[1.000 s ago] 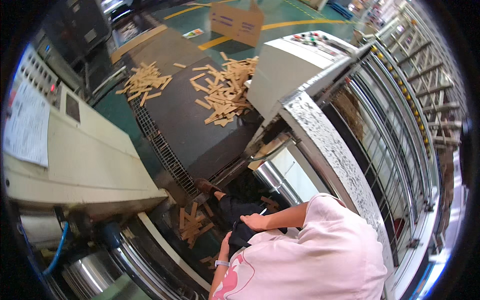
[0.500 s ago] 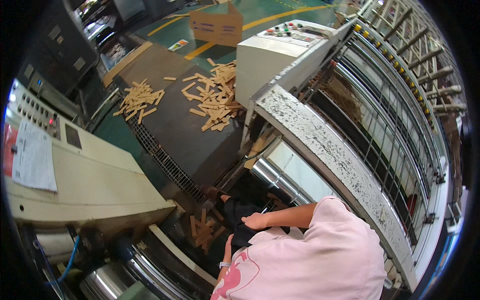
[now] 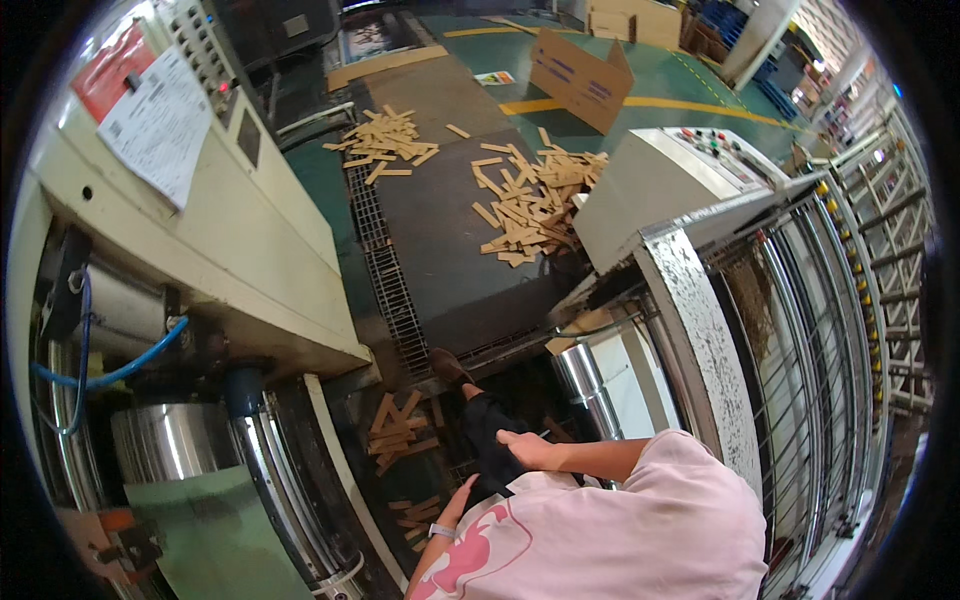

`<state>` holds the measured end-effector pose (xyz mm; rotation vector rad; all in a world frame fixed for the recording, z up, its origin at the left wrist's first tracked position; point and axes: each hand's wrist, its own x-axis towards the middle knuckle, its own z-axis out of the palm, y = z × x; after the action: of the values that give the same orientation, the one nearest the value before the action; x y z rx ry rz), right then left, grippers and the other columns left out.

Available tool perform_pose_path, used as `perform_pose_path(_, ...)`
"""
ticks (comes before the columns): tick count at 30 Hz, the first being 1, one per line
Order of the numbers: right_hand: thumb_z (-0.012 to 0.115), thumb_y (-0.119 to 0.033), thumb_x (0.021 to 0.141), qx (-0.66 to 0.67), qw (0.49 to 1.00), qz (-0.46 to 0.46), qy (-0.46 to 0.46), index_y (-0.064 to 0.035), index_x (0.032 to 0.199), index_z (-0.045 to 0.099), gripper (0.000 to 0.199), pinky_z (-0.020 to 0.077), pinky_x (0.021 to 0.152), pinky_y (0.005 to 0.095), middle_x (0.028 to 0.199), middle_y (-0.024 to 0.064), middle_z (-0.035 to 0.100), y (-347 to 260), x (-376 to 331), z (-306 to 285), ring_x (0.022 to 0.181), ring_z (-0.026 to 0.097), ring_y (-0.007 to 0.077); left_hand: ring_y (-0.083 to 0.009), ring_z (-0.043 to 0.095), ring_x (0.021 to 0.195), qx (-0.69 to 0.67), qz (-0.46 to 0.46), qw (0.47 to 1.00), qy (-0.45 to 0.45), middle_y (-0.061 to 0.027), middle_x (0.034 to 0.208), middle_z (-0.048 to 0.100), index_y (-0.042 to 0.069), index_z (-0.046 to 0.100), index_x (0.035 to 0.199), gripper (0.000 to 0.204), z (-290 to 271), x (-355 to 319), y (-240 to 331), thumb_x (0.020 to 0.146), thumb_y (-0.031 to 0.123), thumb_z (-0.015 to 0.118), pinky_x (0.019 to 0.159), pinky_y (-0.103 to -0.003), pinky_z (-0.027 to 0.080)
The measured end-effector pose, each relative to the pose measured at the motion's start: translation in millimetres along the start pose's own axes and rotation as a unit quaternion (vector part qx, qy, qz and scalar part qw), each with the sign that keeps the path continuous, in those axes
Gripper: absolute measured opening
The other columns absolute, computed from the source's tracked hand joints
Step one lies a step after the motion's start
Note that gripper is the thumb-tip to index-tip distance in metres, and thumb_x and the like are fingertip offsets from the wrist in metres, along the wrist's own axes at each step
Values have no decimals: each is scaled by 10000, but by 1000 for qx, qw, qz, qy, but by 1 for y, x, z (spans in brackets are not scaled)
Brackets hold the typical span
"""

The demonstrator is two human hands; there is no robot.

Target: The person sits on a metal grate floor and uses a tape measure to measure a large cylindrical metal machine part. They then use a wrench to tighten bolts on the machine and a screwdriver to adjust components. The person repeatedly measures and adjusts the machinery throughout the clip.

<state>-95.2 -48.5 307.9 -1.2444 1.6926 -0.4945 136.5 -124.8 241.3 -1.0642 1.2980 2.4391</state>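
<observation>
My right hand (image 3: 522, 449) lies flat on my dark trouser leg (image 3: 487, 430), its bare forearm reaching in from the pink shirt (image 3: 640, 530). My left hand (image 3: 463, 493), with a pale band at the wrist, rests lower on the same leg, and its fingers are partly hidden. Neither hand holds anything. My brown shoe (image 3: 449, 366) stands at the edge of a metal floor grate (image 3: 385, 270). Loose wooden strips (image 3: 400, 425) lie in the pit just left of the leg.
A cream machine housing (image 3: 215, 230) with a paper sheet stands at left, above steel rollers (image 3: 175, 440). A control console (image 3: 665, 180) and a barred guard (image 3: 800, 330) are at right. Piles of wooden strips (image 3: 530, 200) lie on the dark floor; a cardboard box (image 3: 580, 65) stands beyond.
The view has swung so the machines and strip piles sit further right and lower. Both hands stay on the leg, the right one slightly lower in the picture.
</observation>
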Motion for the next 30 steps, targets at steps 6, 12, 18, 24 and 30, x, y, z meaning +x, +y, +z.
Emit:
perform_pose_path(6,583,-122,738,-161,974,-139,-81,-22,909,563,199,469,762,406,1130,151,475,-38,-18,-56,881,567,362,-173,531,955,124,42,991,-21,-79,1042,574,29,510,1111,261,7,10,-6,899,157,430,885,-280,410)
perform_pose_path(12,637,-310,679,-219,955,-75,-187,-21,953,626,398,475,792,373,1071,162,521,-65,-7,-101,931,563,327,-299,539,1048,481,-9,868,122,-147,1114,567,77,542,1113,339,11,2,2,786,150,593,887,-358,429)
perform_pose_path(18,586,-438,701,-229,956,-75,-166,45,882,624,518,462,752,430,851,246,620,-82,64,-126,856,590,395,-297,566,1003,296,224,919,131,-150,1098,589,56,600,1109,310,-14,4,-64,816,46,501,844,-367,459)
perform_pose_path(24,630,-354,765,-215,932,-178,-230,64,868,595,432,454,658,407,772,237,612,-160,119,-58,721,603,313,-314,604,845,282,136,910,271,-142,909,641,50,643,968,266,0,1,-48,780,234,601,696,-409,473)
perform_pose_path(30,606,-306,815,-273,858,-242,-363,55,963,582,391,446,714,393,838,231,610,-192,129,27,791,583,336,-339,569,767,-92,208,711,665,-143,853,601,107,620,902,278,16,18,-57,807,366,587,653,-444,436)
